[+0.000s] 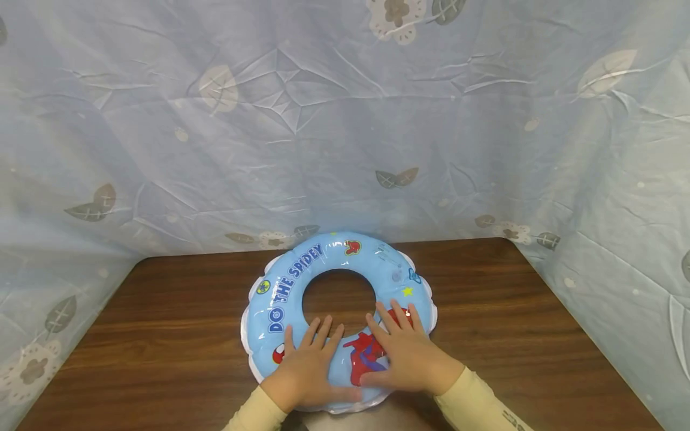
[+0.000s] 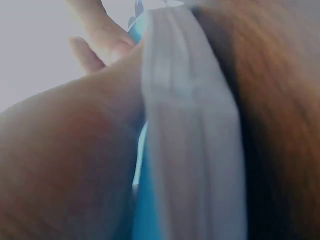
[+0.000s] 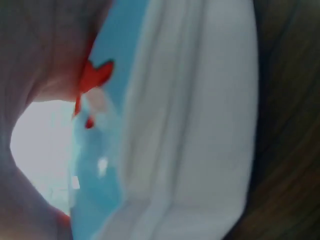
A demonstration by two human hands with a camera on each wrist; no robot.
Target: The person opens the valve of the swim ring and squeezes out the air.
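Observation:
A light blue inflatable swim ring (image 1: 339, 254) with a white scalloped seam lies flat on the wooden table. It carries the words "DO THE SPIDEY" and red cartoon figures. On its near left part rests my left hand (image 1: 308, 371), fingers spread and pointing away. My right hand (image 1: 406, 353) lies spread over the near right part, covering some of the red figure. In the left wrist view the white seam (image 2: 195, 120) runs close beside the hand. The right wrist view shows the ring's blue side (image 3: 100, 165) under the arched hand.
The dark brown wooden table (image 1: 162, 323) stretches to both sides of the ring. Behind it and along the sides hangs a pale blue-grey curtain (image 1: 334, 149) with leaf and flower prints. The ring's far edge sits near the table's back edge.

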